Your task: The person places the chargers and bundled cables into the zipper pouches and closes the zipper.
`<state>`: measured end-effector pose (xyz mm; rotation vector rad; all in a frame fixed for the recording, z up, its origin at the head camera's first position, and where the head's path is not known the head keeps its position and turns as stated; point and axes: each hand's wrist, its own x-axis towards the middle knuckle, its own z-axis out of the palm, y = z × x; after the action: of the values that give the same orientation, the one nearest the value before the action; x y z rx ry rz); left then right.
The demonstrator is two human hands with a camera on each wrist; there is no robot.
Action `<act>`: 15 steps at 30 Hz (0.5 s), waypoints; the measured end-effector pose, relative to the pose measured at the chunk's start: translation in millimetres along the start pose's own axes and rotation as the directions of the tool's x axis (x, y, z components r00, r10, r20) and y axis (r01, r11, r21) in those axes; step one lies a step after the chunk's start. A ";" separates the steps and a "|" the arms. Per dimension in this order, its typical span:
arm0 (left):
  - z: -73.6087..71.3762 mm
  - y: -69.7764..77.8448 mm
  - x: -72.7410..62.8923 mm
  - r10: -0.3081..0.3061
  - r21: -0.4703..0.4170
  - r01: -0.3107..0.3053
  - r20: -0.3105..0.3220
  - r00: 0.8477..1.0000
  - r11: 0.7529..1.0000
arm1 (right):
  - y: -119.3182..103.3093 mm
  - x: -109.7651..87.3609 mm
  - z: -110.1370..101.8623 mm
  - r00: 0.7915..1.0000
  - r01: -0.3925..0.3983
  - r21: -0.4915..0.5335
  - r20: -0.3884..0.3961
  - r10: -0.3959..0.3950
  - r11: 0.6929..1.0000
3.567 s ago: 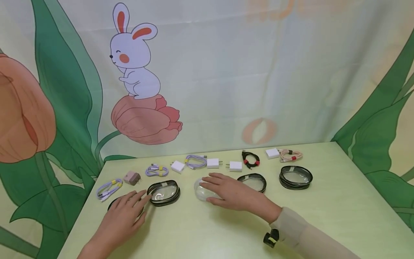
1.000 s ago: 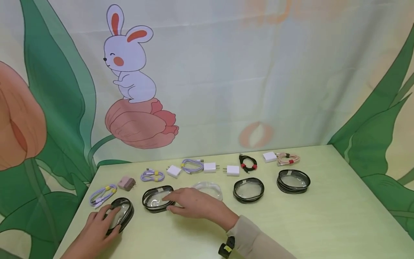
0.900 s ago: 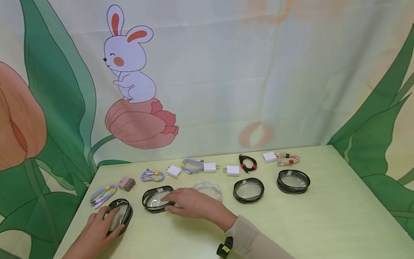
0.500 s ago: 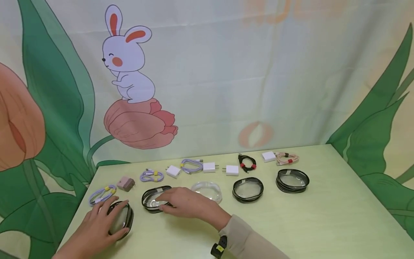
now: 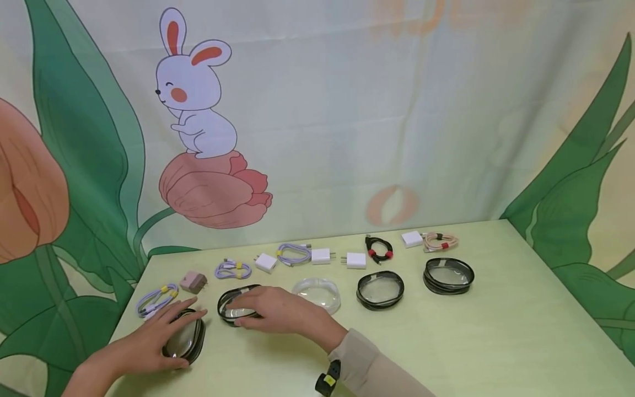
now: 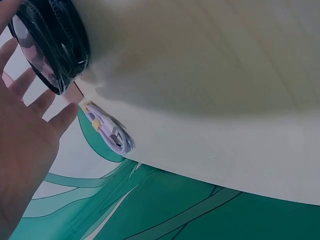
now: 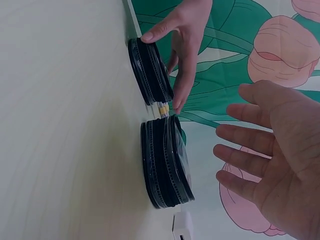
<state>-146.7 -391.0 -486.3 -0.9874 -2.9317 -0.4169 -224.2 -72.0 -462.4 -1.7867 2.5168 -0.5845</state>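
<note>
In the head view, my left hand [image 5: 144, 342] lies around the leftmost clear-topped, black-edged zip case [image 5: 181, 341], its fingers spread along the far side. Its thumb touches the case's near edge, as the right wrist view shows on the black zip side [image 7: 150, 70]. My right hand [image 5: 280, 310] hovers with extended fingers over the second black-edged case [image 5: 225, 311], covering part of it. The right wrist view has this hand [image 7: 275, 145] above that case [image 7: 165, 165], its palm holding nothing. A purple cable with yellow ties [image 6: 107, 129] lies beyond the left fingers.
Right of my hands are a clear white-edged case [image 5: 324, 302] and two black-edged cases, one at the far right [image 5: 448, 275]. Behind stand a pink plug adapter [image 5: 193, 282], white adapters [image 5: 355, 261], purple cables [image 5: 233, 269], a black cable [image 5: 379, 249] and a pink cable [image 5: 440, 241].
Earlier, my right hand was over the white-edged case; it has moved left to the second black-edged case. My left fingers have spread and shifted toward the far side of the leftmost case.
</note>
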 end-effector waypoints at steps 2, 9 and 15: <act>-1.7 0.8 -0.4 -0.035 -0.025 0.036 0.023 0.999 0.999 | -0.8 2.4 0.8 1.000 -0.005 0.007 0.000 0.005 1.000; -2.5 6.5 -2.2 -0.170 -0.030 0.172 0.057 0.984 0.985 | -2.8 13.2 3.0 1.000 -0.015 0.048 0.006 0.015 0.999; -0.8 9.3 -1.3 -0.253 0.008 0.253 0.053 0.966 0.967 | -3.6 23.9 6.1 0.999 -0.028 0.037 0.019 0.027 0.999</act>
<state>-140.1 -384.9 -483.3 -0.6334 -3.1170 -0.3993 -228.0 -96.6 -461.9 -1.7344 2.4971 -0.6076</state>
